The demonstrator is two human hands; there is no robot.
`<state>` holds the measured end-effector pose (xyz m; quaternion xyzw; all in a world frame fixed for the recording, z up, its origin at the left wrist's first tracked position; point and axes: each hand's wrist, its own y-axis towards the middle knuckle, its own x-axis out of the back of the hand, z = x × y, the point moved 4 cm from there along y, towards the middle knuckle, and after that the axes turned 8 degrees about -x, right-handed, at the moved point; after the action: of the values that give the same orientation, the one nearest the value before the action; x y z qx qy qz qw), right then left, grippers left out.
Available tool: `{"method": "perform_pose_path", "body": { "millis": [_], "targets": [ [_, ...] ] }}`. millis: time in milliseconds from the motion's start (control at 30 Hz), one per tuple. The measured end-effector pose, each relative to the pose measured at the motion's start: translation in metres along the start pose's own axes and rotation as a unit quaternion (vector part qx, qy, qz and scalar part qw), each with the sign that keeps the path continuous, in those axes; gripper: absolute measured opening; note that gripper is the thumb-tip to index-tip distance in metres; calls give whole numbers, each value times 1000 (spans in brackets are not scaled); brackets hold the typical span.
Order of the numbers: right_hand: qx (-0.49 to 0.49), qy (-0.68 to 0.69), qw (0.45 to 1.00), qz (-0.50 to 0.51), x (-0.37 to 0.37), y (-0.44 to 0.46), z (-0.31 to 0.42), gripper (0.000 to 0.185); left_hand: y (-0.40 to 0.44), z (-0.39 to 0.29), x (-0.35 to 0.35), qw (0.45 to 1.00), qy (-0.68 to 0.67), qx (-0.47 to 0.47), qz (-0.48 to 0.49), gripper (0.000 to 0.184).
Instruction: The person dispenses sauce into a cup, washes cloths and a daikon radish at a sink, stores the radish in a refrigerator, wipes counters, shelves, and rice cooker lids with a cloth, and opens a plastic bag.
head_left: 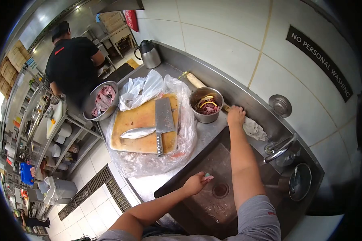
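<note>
Head view: a pinkish scrap (208, 177) sits within the left fingers (200, 176).

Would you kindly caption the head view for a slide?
Left hand holding a small scrap over the sink, right hand beside the metal pot; cleaver and fish on board.

- Cleaver (164, 115), centre: smooth, satin metal blade
- Fish (136, 133), centre: glossy, silvery skin
- Bag (149, 166), centre: crinkled, glossy clear plastic
- Pot (205, 117): smooth, shiny metal
- Sink (203, 215), lower centre: dull, stained
</note>
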<state>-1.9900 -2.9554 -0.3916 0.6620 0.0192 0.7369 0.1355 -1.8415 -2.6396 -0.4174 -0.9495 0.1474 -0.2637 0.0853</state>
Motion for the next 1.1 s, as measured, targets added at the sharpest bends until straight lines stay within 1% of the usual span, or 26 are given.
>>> {"method": "perform_pose_path", "body": {
  "millis": [100,167,233,267,300,333,367,400,433,467,500,533,567,600,633,667,700,733,767,800,833,900,933,967,1033,1100],
  "targets": [
    [-59,2,998,-15,4,-18,-21,23,0,-29,22,997,61,48,17,22],
    [-82,34,995,-44,17,-40,-35,19,7,-1,14,999,23,43,19,23],
    [-71,51,993,-84,48,-81,-49,14,15,34,6,994,-95,30,-41,31],
    [-90,100,988,-78,55,-102,-61,15,10,12,16,987,-152,32,-42,33],
    [-108,148,980,-72,56,-120,-74,17,18,36,8,985,-137,-34,-94,31],
    [-112,141,981,-70,48,-135,-91,17,18,33,13,986,-136,16,-92,31],
    [-148,218,964,34,27,-145,-114,20,24,30,22,985,-133,64,-90,33],
    [-183,292,929,137,7,-153,-130,23,40,44,23,985,-123,8,-124,37],
    [-134,261,942,161,-1,-155,-134,32,56,58,22,980,-113,-48,-157,41],
    [-148,360,894,221,14,-157,-124,38,67,53,26,980,-154,-24,-121,46],
    [-96,384,903,168,22,-153,-112,47,82,42,33,977,-195,1,-85,50],
    [-109,375,904,174,14,-148,-105,49,93,29,41,979,-186,12,-76,51],
    [-49,287,939,184,26,-145,-96,43,102,14,48,982,-177,22,-68,52],
    [-51,301,932,197,32,-150,-100,38,106,-7,53,982,-178,21,-62,52],
    [-53,317,923,209,37,-154,-102,34,105,-25,61,969,-231,67,-64,55],
    [-126,370,869,303,39,-168,-114,31,105,-33,65,951,-280,111,-66,58],
    [-196,417,797,390,41,-190,-127,29,108,-26,62,953,-277,109,-62,58],
    [-197,421,797,386,46,-211,-138,29,115,-13,62,948,-293,42,-121,60],
    [-232,539,677,445,45,-241,-146,23,121,-7,62,934,-311,-25,-177,62],
    [-265,635,533,492,45,-264,-153,19,118,-7,64,957,-242,-13,-159,64],
    [-284,632,527,493,31,-280,-156,19,115,-13,62,959,-222,-10,-174,61],
    [-251,666,566,416,0,-293,-149,24,100,-29,47,937,-334,71,-74,54],
    [-262,659,606,361,2,-296,-146,29,97,-30,37,939,-338,57,-34,46],
    [-265,660,604,358,7,-301,-143,29,93,-30,31,940,-336,57,-30,46],
    [-279,655,626,318,30,-312,-140,29,80,-29,15,941,-323,86,50,42],
    [-277,671,619,299,35,-319,-142,31,79,-33,11,955,-276,77,75,47]
  ]
}}
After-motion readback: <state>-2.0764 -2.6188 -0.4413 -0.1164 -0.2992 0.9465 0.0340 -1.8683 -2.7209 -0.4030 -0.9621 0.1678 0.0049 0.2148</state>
